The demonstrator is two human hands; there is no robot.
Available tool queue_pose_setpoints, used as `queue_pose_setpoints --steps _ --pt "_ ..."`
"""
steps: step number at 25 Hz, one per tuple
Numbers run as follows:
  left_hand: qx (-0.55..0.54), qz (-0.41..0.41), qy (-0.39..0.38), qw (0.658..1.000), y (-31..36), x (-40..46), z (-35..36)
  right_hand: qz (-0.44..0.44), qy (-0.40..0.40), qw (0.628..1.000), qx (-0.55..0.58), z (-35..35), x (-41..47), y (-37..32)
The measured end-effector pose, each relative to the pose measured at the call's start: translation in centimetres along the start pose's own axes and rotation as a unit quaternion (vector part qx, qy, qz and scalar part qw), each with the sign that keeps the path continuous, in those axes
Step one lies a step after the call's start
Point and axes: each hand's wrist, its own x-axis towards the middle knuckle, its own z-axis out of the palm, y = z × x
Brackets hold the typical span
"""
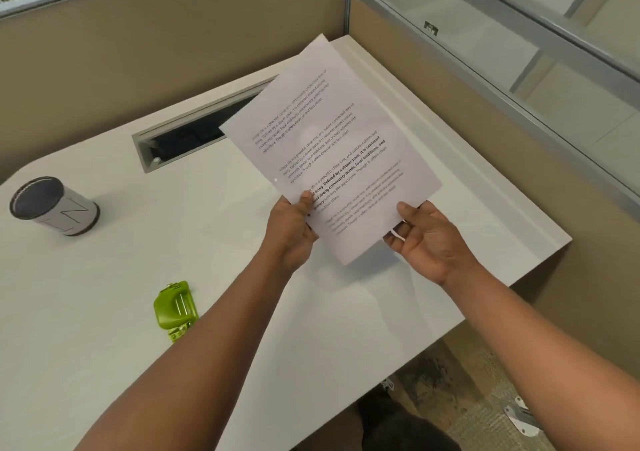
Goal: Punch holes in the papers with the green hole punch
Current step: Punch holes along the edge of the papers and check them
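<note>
Both hands hold the printed papers [332, 146] lifted above the white desk [138, 250]: the left hand [292, 232] pinches the near left edge, thumb on the printed face, while the right hand [426, 239] pinches the near right corner, thumb on top and fingers beneath. The green hole punch [175, 307] lies on the desk, near the left forearm and well apart from the papers. A grey cylindrical cup [52, 206] stands at the far left; its dark inside shows no contents I can make out.
</note>
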Motion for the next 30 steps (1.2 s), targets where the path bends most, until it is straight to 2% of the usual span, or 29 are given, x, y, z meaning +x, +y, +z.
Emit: queue_pose_setpoints --steps 3,6,10,12,14,15,17,19,21,25,30 --pt "-0.039 -0.019 0.016 0.999 -0.9 -0.2 0.9 -0.027 -0.012 1.000 0.005 1.8 0.1 1.2" --pt "-0.036 -0.029 0.024 0.999 -1.5 -0.5 1.3 -0.077 0.007 0.996 -0.046 2.6 0.1 1.3" --pt "0.038 -0.062 0.047 0.996 -1.1 -0.2 0.2 -0.127 -0.009 0.985 -0.114 2.2 0.0 0.2" --pt "0.081 -0.038 0.085 0.992 0.7 0.4 -1.1 -0.138 -0.010 0.976 -0.169 1.7 -0.2 -0.8" --pt "0.170 0.032 0.139 0.975 4.0 0.8 -2.8 -0.136 -0.005 0.961 -0.242 1.0 -0.3 -1.9" --pt "0.225 0.069 0.140 0.962 5.8 0.9 -3.6 -0.133 -0.011 0.953 -0.272 0.5 -0.3 -2.4" --pt "0.306 0.119 0.065 0.942 8.6 1.0 -4.6 -0.123 -0.035 0.941 -0.314 -0.2 -0.4 -3.3" --pt "0.349 0.123 -0.031 0.929 10.1 0.7 -4.9 -0.113 -0.061 0.936 -0.327 -0.3 -0.5 -3.7" --pt "0.351 0.120 -0.065 0.926 10.1 0.3 -5.1 -0.117 -0.062 0.935 -0.330 -0.2 -0.7 -3.6" --pt "0.303 0.158 -0.027 0.940 8.1 0.2 -5.2 -0.168 -0.002 0.922 -0.350 0.4 -0.8 -2.3" --pt "0.257 0.215 0.017 0.942 4.1 -0.3 -4.3 -0.229 0.080 0.918 -0.314 1.3 -0.5 0.3"
